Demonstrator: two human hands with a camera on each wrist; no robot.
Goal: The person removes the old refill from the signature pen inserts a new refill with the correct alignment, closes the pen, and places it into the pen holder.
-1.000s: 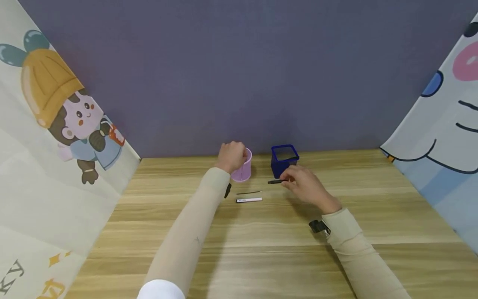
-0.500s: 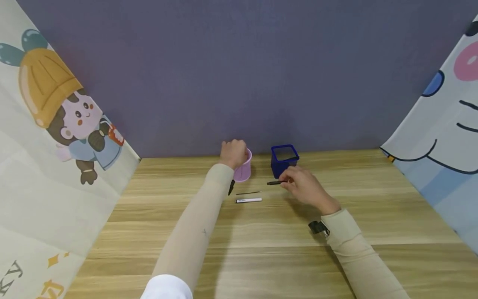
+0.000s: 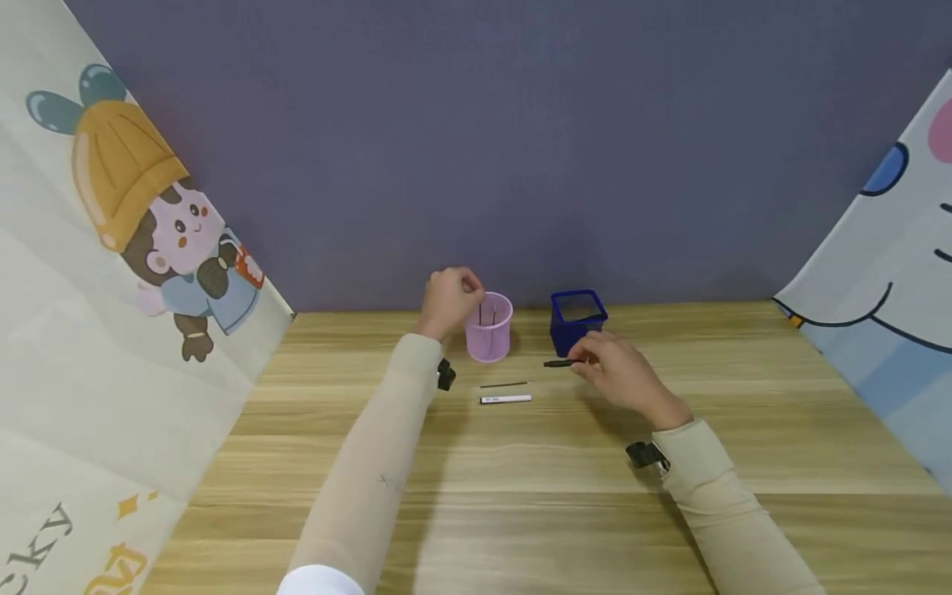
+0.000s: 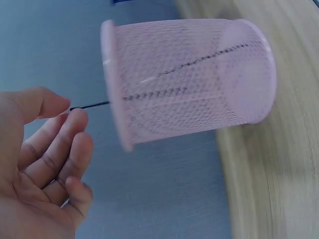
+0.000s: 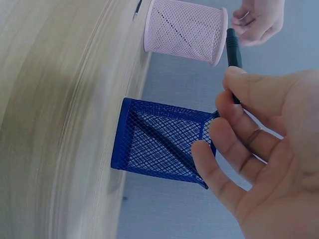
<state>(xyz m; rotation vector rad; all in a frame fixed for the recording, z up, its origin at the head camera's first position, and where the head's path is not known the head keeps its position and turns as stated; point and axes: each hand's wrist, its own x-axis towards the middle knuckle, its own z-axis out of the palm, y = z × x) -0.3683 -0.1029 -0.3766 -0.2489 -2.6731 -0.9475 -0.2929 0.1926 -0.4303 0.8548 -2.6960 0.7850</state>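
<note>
My left hand is just above the rim of a pink mesh pen cup. Its thumb and fingertips pinch the end of a thin dark pen refill, which runs down into the cup. Another thin refill leans inside. My right hand pinches a short black pen between thumb and fingers, close to a blue mesh pen holder. Inside that holder a dark pen leans diagonally. The right fingers hide part of the held pen.
On the wooden table, a thin refill and a white pen lie in front of the pink cup. A dark grey wall rises behind both holders, and printed sheets flank the table left and right.
My left hand has risen out of the pink cup's mouth and shifted left, and a pinched refill now shows. The view has turned slightly left. My right hand keeps its hold on the pen.
</note>
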